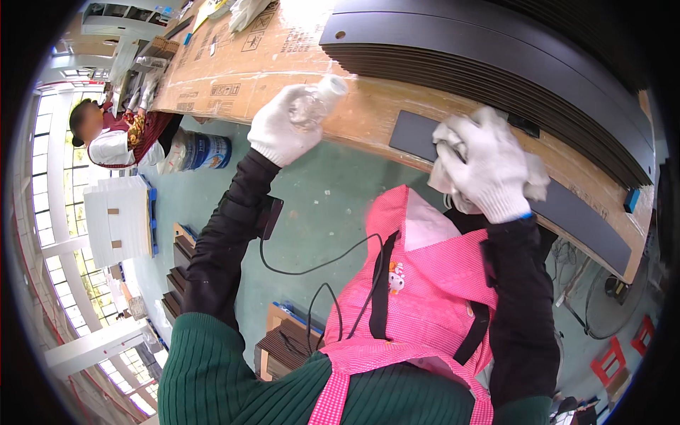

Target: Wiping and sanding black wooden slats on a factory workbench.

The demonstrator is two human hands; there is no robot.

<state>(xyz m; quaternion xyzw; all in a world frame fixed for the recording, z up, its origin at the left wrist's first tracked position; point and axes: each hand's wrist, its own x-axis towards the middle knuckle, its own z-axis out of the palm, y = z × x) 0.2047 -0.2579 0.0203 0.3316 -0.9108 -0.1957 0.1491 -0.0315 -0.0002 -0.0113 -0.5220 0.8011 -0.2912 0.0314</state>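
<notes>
My left hand (282,127), in a white knit glove, is wrapped round a clear plastic bottle (309,108) with a white cap. It holds the bottle tilted near the bench's front edge. My right hand (489,170), gloved the same way, is closed on a bunched white cloth (448,177). The cloth presses on a long dark grey panel (582,221) lying along the bench edge. The panel's middle is hidden under my hand and the cloth.
Behind the panel stands a tall stack of dark grey boards (482,53) on the cardboard-covered bench (248,78). A small blue block (632,200) sits at the right. Another person (120,134) works at the far left beside a blue bucket (205,150). Red stools (609,363) stand lower right.
</notes>
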